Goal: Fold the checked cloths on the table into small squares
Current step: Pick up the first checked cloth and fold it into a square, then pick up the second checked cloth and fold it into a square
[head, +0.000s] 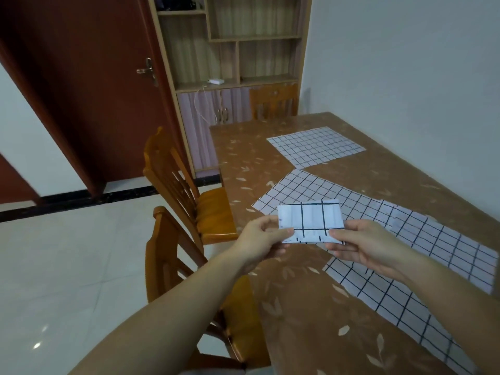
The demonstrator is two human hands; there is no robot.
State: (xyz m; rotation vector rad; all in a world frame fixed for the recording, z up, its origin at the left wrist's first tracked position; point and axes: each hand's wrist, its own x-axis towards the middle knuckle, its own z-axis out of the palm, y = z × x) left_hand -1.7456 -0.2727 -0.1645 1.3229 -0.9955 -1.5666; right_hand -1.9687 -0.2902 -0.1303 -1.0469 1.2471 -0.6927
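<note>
left hand (261,236): your thumb and fingers pinch the left edge of the folded cloth (311,221).
right hand (359,243): your thumb and fingers pinch its lower right corner.
folded cloth: held between your fingertips, lifted above the table (292,301).
flat cloths (422,239): spread on the table beyond and under your right fingers.
far cloth (315,146): well beyond your fingers.

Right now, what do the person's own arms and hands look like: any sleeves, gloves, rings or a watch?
Both forearms are bare as far as the picture shows them, with no sleeve in view. The left hand and the right hand wear no gloves. No ring, watch or bracelet shows on the fingers or wrists in view. Nothing is marked or attached on either arm.
</note>
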